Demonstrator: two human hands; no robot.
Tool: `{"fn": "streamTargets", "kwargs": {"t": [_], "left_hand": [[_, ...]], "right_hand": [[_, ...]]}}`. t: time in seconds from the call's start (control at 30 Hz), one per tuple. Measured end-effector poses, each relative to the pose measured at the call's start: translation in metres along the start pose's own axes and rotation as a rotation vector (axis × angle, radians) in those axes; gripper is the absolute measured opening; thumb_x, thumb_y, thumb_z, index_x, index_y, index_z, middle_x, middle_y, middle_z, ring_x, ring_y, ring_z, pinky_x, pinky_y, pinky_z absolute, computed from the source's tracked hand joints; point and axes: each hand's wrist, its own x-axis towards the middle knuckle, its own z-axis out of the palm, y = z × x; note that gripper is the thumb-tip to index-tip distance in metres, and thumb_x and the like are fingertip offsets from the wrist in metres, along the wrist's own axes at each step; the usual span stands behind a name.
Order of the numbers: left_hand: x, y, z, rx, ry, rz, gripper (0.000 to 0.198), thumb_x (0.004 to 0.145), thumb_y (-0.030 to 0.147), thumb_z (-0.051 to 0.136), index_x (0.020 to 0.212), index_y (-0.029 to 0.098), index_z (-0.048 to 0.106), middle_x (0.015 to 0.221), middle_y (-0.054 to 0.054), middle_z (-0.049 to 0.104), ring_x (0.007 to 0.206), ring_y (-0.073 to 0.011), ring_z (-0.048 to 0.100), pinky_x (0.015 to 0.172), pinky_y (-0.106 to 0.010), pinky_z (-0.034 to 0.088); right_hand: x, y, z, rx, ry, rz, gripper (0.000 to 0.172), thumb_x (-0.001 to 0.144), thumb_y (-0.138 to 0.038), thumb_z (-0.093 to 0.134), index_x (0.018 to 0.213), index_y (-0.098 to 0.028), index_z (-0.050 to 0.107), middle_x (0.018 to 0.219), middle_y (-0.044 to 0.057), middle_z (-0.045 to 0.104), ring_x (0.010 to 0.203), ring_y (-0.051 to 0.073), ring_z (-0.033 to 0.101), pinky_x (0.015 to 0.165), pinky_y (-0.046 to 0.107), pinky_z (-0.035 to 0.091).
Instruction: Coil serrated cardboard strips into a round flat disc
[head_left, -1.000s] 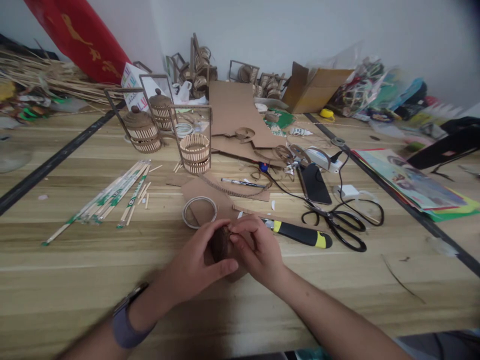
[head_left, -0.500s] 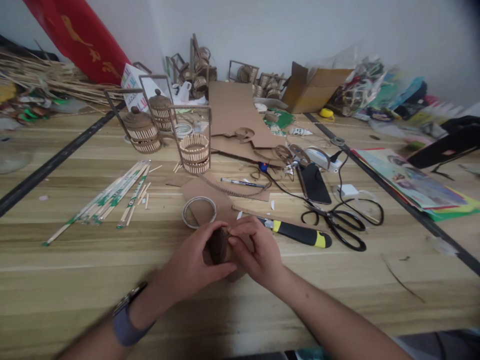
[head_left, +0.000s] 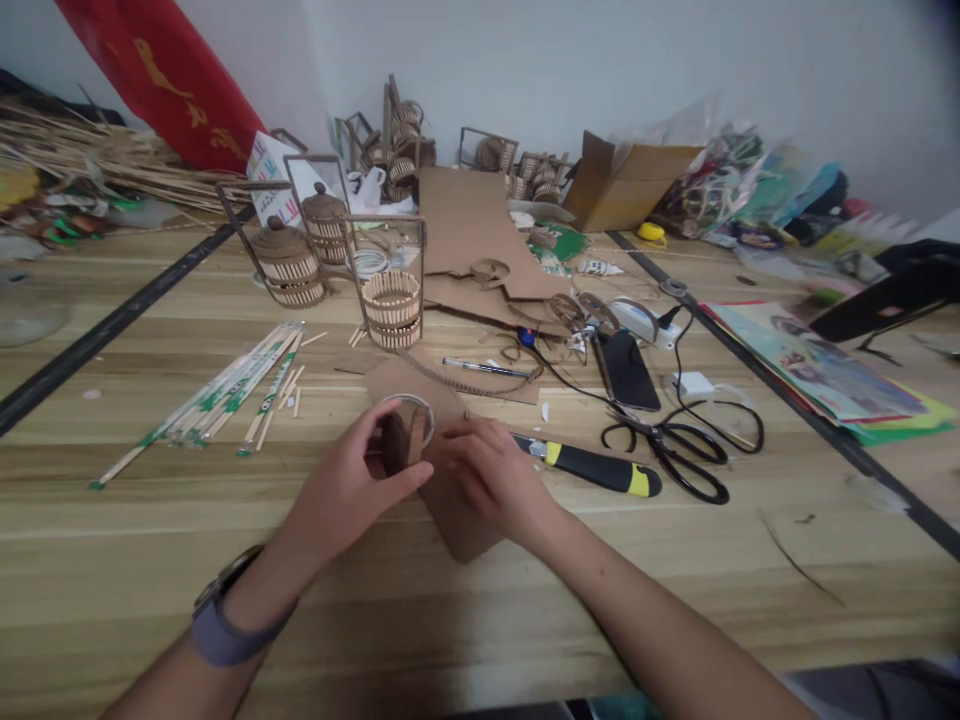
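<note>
Both hands had shifted: the left hand (head_left: 341, 485) went left and a bit up, taking the brown piece (head_left: 394, 445) with it, and the right hand (head_left: 495, 480) came off the piece's edge, where it had been pinching half a second earlier. A gap now showed between them.

Piece was in the left hand, above the near part of the tape ring (head_left: 430, 415) as seen from the head; could not tell if the two touched. Left fingers curved over its top, thumb stretched along below, so it was gripped between them. Its dark rounded side faced the palm, with a lighter brown strip (head_left: 416, 435) along its right. Right fingers were bent, tips bunched near each other; could not tell whether they pinched anything.

More of the card sheet (head_left: 466, 530) showed under the hands, near corner included, while the tape ring was more covered by the left hand.

Right of the right hand, the knife (head_left: 604, 468) lay flat, its blade end near the fingers. Scissors (head_left: 686, 450) lay beyond it, phone (head_left: 631, 370) farther back. Pen (head_left: 484, 368) lay ahead of the hands. Open basket (head_left: 392, 310) stood behind, lidded basket (head_left: 289, 270) to its left. Chopstick packs (head_left: 236, 390) lay well left. These had not changed places on the table (head_left: 135, 570).
</note>
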Motion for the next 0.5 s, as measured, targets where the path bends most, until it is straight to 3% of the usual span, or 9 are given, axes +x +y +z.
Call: {"fn": "streamTargets", "kwargs": {"t": [0.1, 0.2, 0.33, 0.5], "left_hand": [[0.002, 0.004, -0.005, -0.112, 0.014, -0.029, 0.072, 0.072, 0.053, 0.073, 0.129, 0.018, 0.050, 0.122, -0.013, 0.069, 0.109, -0.0318, 0.068, 0.095, -0.050, 0.055], [0.001, 0.008, -0.010, -0.136, -0.054, -0.023, 0.065, 0.071, 0.052, 0.074, 0.123, 0.018, 0.054, 0.117, -0.011, 0.071, 0.104, -0.0308, 0.071, 0.090, -0.047, 0.058], [-0.002, 0.009, -0.015, -0.006, -0.227, 0.101, 0.053, 0.071, 0.043, 0.073, 0.117, 0.020, 0.059, 0.113, -0.009, 0.071, 0.098, -0.0289, 0.071, 0.085, -0.043, 0.060], [-0.004, 0.003, -0.012, 0.315, -0.332, 0.325, 0.055, 0.060, 0.042, 0.082, 0.110, 0.023, 0.069, 0.139, -0.012, 0.059, 0.127, -0.0401, 0.053, 0.107, -0.056, 0.044]], "right_hand": [[0.003, -0.001, 0.012, -0.112, -0.128, -0.026, 0.039, 0.092, -0.008, 0.049, 0.128, -0.021, 0.056, 0.132, 0.012, 0.064, 0.125, 0.029, 0.052, 0.101, 0.049, 0.046], [0.007, -0.001, 0.022, -0.204, -0.201, 0.001, 0.052, 0.090, -0.009, 0.054, 0.140, -0.021, 0.047, 0.131, 0.013, 0.064, 0.131, 0.032, 0.047, 0.103, 0.053, 0.042], [0.010, 0.003, 0.021, -0.243, -0.180, -0.015, 0.038, 0.089, -0.007, 0.057, 0.125, -0.018, 0.058, 0.103, 0.012, 0.072, 0.112, 0.031, 0.055, 0.101, 0.052, 0.040], [0.005, 0.004, 0.005, -0.100, -0.095, -0.025, 0.025, 0.084, -0.004, 0.053, 0.103, -0.019, 0.060, 0.096, 0.009, 0.069, 0.097, 0.027, 0.055, 0.094, 0.049, 0.042]]}}
